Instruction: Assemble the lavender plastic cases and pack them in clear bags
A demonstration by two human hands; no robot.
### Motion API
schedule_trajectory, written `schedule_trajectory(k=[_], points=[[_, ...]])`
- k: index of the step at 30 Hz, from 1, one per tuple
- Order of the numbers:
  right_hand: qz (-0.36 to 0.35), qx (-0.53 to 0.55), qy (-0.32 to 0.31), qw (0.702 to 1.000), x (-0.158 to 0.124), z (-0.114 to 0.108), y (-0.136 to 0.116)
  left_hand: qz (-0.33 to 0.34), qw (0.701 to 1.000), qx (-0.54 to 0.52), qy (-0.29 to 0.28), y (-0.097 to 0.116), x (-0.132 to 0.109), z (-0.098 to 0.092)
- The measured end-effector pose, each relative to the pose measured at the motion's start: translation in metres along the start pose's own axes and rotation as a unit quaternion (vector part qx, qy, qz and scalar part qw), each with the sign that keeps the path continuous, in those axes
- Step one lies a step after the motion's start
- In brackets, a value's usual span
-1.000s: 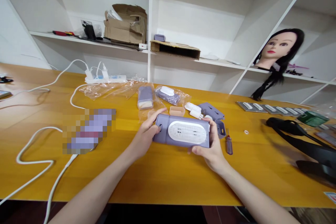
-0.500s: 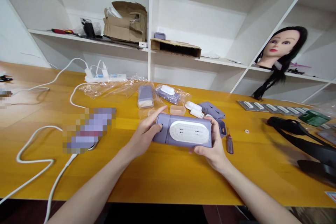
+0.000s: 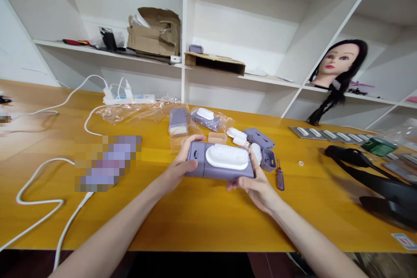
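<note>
I hold a purple box-shaped device [image 3: 198,166] with a white oval brush plate [image 3: 227,157] on top, just above the yellow table [image 3: 208,213]. My left hand [image 3: 180,168] grips its left end, thumb near a small button. My right hand [image 3: 254,182] supports it from below at the right end, fingers curled under it. Behind it lie similar purple parts [image 3: 259,137], white brush heads [image 3: 236,134], a small peach tray [image 3: 217,138] and a small screwdriver [image 3: 279,177].
White cables [image 3: 42,202] and a power strip [image 3: 128,99] lie to the left, with clear plastic bags [image 3: 137,110]. A black bag strap [image 3: 374,178] sits at the right. White shelves behind hold cardboard boxes [image 3: 154,30] and a mannequin head [image 3: 339,63].
The device has tilted flatter, so the white brush plate now faces upward instead of toward me. Both hands shifted slightly left with it.
</note>
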State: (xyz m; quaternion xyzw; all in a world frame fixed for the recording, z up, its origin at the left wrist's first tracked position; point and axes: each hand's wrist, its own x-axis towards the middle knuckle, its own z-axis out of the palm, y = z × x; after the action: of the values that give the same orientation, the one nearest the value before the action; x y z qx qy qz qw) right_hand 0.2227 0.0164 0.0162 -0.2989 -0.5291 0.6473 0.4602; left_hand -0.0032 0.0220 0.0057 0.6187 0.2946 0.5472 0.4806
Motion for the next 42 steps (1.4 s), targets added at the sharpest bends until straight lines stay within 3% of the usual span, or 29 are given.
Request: schedule_trajectory(k=[2, 4, 6, 8, 11, 13, 15, 18, 21, 26, 30, 32, 42], points=[[-0.016, -0.016, -0.032, 0.999, -0.001, -0.003, -0.011, -0.035, 0.999, -0.037, -0.009, 0.007, 0.000, -0.001], [-0.044, -0.065, -0.041, 0.996, -0.002, -0.002, -0.019, -0.084, 0.991, -0.097, 0.032, 0.014, 0.001, 0.002], [-0.091, -0.155, -0.006, 0.984, -0.003, 0.001, -0.024, -0.145, 0.974, -0.156, 0.081, 0.017, 0.001, 0.006], [-0.171, -0.281, 0.055, 0.943, -0.005, 0.004, -0.025, -0.221, 0.951, -0.197, 0.091, 0.020, 0.001, 0.008], [-0.301, -0.433, 0.123, 0.840, -0.007, 0.002, -0.022, -0.356, 0.907, -0.224, 0.015, 0.023, 0.000, 0.008], [-0.329, -0.464, 0.158, 0.807, -0.007, -0.001, -0.021, -0.388, 0.890, -0.238, -0.023, 0.025, -0.001, 0.007], [-0.295, -0.449, 0.192, 0.821, -0.006, -0.002, -0.022, -0.361, 0.894, -0.265, -0.026, 0.026, -0.002, 0.008], [-0.221, -0.393, 0.223, 0.864, -0.003, 0.000, -0.024, -0.265, 0.919, -0.290, -0.002, 0.027, -0.005, 0.015], [-0.192, -0.351, 0.232, 0.887, 0.000, 0.004, -0.025, -0.168, 0.951, -0.259, 0.011, 0.024, -0.008, 0.021], [-0.181, -0.339, 0.226, 0.895, 0.000, 0.001, -0.022, -0.026, 1.000, 0.013, 0.009, 0.013, -0.015, 0.022], [-0.202, -0.358, 0.221, 0.884, -0.002, -0.004, -0.019, 0.086, 0.981, 0.172, -0.016, 0.007, -0.018, 0.021], [-0.212, -0.371, 0.219, 0.877, -0.002, -0.005, -0.017, 0.129, 0.970, 0.207, 0.005, 0.003, -0.018, 0.023], [-0.204, -0.417, 0.241, 0.853, -0.004, 0.001, -0.002, 0.175, 0.947, 0.243, 0.113, -0.006, -0.026, 0.037]])
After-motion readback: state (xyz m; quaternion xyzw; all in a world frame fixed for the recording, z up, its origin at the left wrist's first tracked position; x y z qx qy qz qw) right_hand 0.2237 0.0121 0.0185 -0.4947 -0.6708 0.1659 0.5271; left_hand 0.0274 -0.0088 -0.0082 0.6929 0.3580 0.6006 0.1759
